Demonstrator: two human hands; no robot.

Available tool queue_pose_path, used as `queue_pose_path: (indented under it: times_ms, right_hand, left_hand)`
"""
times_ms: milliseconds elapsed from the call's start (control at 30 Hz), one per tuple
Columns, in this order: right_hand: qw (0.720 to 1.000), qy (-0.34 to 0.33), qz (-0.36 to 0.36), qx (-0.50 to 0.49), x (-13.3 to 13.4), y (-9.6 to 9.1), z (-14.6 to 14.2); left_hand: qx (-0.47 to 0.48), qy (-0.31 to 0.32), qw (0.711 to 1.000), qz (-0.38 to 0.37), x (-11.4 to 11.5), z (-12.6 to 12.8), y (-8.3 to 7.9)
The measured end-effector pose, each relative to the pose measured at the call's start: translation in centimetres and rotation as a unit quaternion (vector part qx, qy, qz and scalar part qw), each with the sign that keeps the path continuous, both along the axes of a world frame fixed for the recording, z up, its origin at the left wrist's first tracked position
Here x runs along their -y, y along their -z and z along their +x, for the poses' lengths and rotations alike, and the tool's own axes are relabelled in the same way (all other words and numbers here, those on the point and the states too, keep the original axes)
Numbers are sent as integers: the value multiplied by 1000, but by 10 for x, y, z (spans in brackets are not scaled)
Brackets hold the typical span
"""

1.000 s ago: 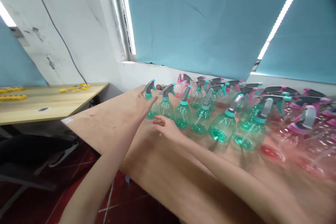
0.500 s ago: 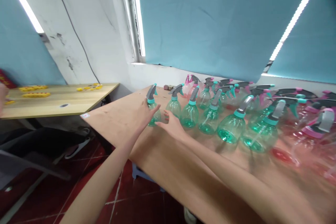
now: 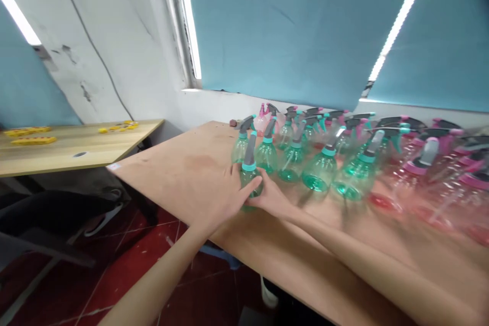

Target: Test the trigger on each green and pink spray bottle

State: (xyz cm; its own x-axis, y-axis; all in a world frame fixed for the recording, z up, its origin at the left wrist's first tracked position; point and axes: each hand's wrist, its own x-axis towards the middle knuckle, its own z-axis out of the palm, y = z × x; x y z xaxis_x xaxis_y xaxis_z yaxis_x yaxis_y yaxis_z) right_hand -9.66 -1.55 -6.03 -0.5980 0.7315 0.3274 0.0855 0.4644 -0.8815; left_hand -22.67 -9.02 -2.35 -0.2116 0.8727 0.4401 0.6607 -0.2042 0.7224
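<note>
1 green bottle (image 3: 249, 179), near-upright, btwn L hand (image 3: 232, 194) & R hand (image 3: 273, 196), both half-curled round it; other bottles (image 3: 291, 164) beyond, on table (image 3: 179, 168).

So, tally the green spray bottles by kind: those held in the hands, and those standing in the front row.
Held green spray bottle, between left hand and right hand: 1
Front-row green spray bottles, standing: 5
Total: 6

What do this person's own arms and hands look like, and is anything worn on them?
The left hand and right hand are ungloved. The slim left forearm and right forearm are bare; no sleeve, watch or bracelet shows.
</note>
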Motion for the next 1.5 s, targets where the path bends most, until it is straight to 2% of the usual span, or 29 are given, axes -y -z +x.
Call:
queue_pose_path:
  times_ms: [100,200,333,433,500,633,700,767,900,1000,1233,1500]
  right_hand:
    - [1000,11,-4,16,8,-1,59]
    - [998,15,21,50,19,-4,112]
    - [986,83,90,111,27,-7,166]
    - [984,93,120,97,26,-8,195]
    - [991,77,97,59,25,-7,210]
    - [999,39,-36,6,25,-2,236]
    - [997,17,-79,-9,25,0,248]
    - [997,19,-71,17,23,3,262]
    - [987,67,64,130,13,11,289]
    - [975,63,129,172,4,19,303]
    - [949,62,177,252,-1,35,307]
    - [944,66,149,288,2,32,304]
  left_hand:
    - [10,57,997,-41,-4,35,-6]
    - [53,140,983,-106,-16,77,-18]
    - [34,212,974,-75,-35,135,-32]
    - [18,235,971,-42,-47,170,-32]
    - [21,247,968,-36,-53,189,-28]
    - [43,281,959,1,-64,214,-19]
    - [43,305,951,28,-69,222,-19]
    - [41,324,945,34,-73,227,-19]
    - [58,327,943,15,-78,230,-21]
    - [77,340,937,7,-78,228,-21]
    - [78,357,930,-31,-67,225,-26]
    - [36,343,939,-6,-67,228,-31]
